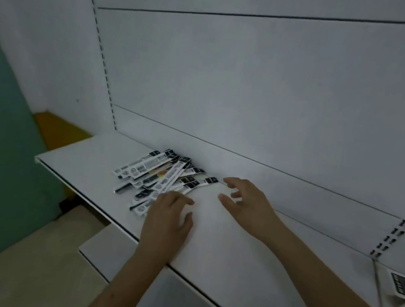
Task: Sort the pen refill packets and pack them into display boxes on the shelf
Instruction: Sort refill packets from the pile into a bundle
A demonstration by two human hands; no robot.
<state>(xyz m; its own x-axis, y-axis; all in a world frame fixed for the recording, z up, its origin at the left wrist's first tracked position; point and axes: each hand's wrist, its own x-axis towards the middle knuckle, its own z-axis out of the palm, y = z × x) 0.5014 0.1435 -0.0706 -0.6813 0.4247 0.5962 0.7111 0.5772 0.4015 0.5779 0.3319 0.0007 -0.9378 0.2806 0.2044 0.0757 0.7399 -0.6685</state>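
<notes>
A person's left hand [169,217] is lying palm down on a white shelf [225,248], fingers relaxed and slightly spread, fingertips touching the near edge of a loose pile of pen refill packets [160,177]; whether any packet is being gripped cannot be told. The right hand [246,201] is hovering just beside the pile's right end, fingers apart and lightly bent, thumb stretched toward the left hand, holding nothing.

The packets are lying fanned and overlapping toward the shelf's back left part, the far ends of several reaching the back panel [251,89]. They are long, narrow, white strips with black printed blocks and what looks like barcodes; the printing is too blurred to read, and no brand can be made out. One packet is showing a patch of orange and yellow.

At the shelf's right end, a white box [402,290] with a dark printed label is sitting past a thin wire divider [377,283]; its writing is also unreadable. Slotted uprights are running up the back panel at left and right. A lower shelf is jutting out beneath the front edge.
</notes>
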